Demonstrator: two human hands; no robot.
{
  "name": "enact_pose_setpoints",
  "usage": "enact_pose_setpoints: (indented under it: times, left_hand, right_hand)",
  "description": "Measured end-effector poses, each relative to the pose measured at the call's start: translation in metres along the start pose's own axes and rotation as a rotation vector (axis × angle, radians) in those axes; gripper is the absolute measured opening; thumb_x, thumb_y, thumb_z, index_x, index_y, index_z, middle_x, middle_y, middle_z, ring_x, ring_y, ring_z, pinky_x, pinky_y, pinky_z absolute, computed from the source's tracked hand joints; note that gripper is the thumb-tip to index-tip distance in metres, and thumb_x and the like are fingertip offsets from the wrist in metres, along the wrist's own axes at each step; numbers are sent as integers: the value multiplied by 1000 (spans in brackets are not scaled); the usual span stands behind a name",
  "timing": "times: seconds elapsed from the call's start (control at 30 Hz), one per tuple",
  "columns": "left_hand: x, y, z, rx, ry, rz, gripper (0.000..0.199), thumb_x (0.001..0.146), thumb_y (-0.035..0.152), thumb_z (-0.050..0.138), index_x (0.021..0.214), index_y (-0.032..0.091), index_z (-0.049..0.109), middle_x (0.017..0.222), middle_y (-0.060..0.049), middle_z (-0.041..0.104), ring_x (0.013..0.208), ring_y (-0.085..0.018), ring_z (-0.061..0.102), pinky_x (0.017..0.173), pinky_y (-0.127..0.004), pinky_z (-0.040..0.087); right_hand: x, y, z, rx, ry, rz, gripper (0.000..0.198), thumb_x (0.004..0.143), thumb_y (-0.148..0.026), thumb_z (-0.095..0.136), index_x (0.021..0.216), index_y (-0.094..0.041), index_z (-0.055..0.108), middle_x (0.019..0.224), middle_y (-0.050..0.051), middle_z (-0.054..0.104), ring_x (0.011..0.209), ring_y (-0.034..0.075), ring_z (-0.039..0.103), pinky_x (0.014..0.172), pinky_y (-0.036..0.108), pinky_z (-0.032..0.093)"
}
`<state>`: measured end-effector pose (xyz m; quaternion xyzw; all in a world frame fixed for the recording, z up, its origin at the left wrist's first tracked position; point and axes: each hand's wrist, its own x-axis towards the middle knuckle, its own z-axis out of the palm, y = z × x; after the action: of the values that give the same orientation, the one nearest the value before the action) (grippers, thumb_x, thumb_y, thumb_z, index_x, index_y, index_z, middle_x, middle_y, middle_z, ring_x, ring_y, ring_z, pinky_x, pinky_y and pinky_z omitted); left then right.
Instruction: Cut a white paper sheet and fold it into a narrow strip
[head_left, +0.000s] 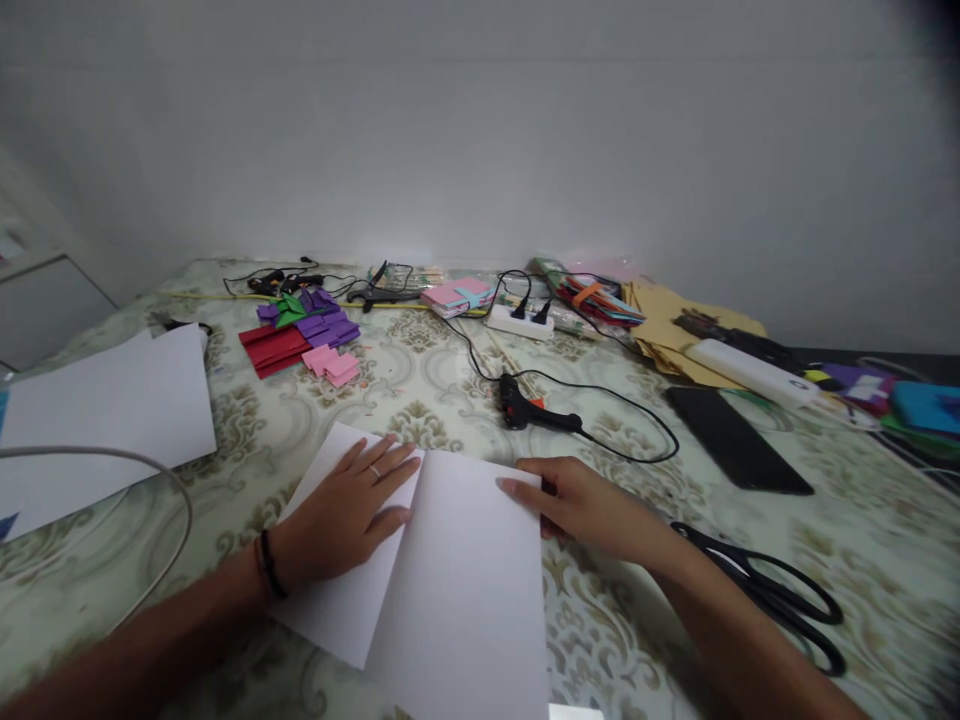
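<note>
A white sheet of paper (472, 580) with a fold down its middle lies in front of me, its right half tilted up a little from the table. Spread flat on the left half is my left hand (341, 515), fingers apart, with a ring and dark wristbands. My right hand (574, 500) pinches the far right edge of the sheet, thumb on top and the other fingers underneath, partly hidden. Black-handled scissors (772, 590) lie beside my right forearm. Beyond the sheet rests a black glue gun (532, 408) with its cord looping right.
A black phone (739, 440) lies at right, near yellow paper (682, 320). A white power strip (520, 322) stands at the back. Folded purple paper (326, 325) and red paper (276, 347) lie back left. More white sheets (112, 410) and a grey cable (176, 490) are at left.
</note>
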<state>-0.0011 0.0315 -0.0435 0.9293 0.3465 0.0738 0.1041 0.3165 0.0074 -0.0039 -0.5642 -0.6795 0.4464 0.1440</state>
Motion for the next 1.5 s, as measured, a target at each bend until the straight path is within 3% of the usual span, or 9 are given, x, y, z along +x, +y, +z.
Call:
enact_pose_setpoints:
  times: [0.37,0.53,0.67,0.77,0.93,1.1,1.2,1.33,1.5]
  left_hand:
    - [-1,8,-9,-53,21,13,53,106,35,47,157,25,41,164,-8,44,152,-30,37,122,-54,33]
    - [-1,5,-12,-122,93,14,47,104,28,48,150,18,49,156,-14,53,146,-29,46,120,-53,36]
    - [1,-17,-20,-336,187,-158,45,98,28,52,141,17,58,147,-15,60,139,-32,53,119,-55,37]
    - [1,-34,-40,-633,255,-336,38,101,38,47,129,18,65,136,-14,68,126,-31,63,109,-50,49]
    - [-1,-41,-67,-851,441,-384,50,106,51,33,119,17,68,128,-14,71,114,-29,67,103,-45,51]
    - [-2,-27,-47,-374,282,-245,39,98,50,58,123,22,69,134,-10,68,129,-31,58,116,-47,40]
    - [-3,-20,-26,-202,152,-72,52,93,46,68,141,25,60,144,-11,62,135,-33,53,115,-51,41]
    - [-4,-13,-11,-101,68,12,71,89,49,74,153,28,48,156,-13,52,144,-36,43,118,-54,37]
    - [-7,-5,-8,-92,26,35,79,91,52,71,159,30,38,162,-13,44,150,-37,38,125,-60,24]
  right_hand:
    - [0,-1,-2,432,123,44,49,83,-65,72,73,-18,63,63,-2,59,56,14,54,54,24,42]
    - [-8,2,3,789,-18,-108,71,90,-82,48,105,-19,76,106,12,77,96,28,71,86,41,56]
    - [-22,-16,25,539,-79,-214,56,102,-66,42,132,-29,72,142,9,67,133,30,60,120,50,38]
    - [-28,-37,41,293,-169,-433,37,104,-45,53,136,-39,70,149,-1,61,148,28,45,129,45,26]
    - [-28,-43,52,173,-135,-537,44,93,-29,73,135,-42,70,148,-3,61,147,33,47,129,44,28]
    - [-24,-39,55,156,-82,-527,42,90,-22,72,127,-42,75,142,-5,67,142,31,53,129,40,29]
    - [-22,-46,47,127,-53,-497,30,97,-27,62,119,-37,78,127,1,75,125,30,66,118,41,44]
    - [-27,-38,3,-118,98,-394,29,101,-39,55,101,-30,82,97,8,80,91,28,73,87,42,57]
    - [-46,32,-69,-392,482,91,24,87,-42,66,79,-23,77,83,12,78,72,31,69,70,42,48]
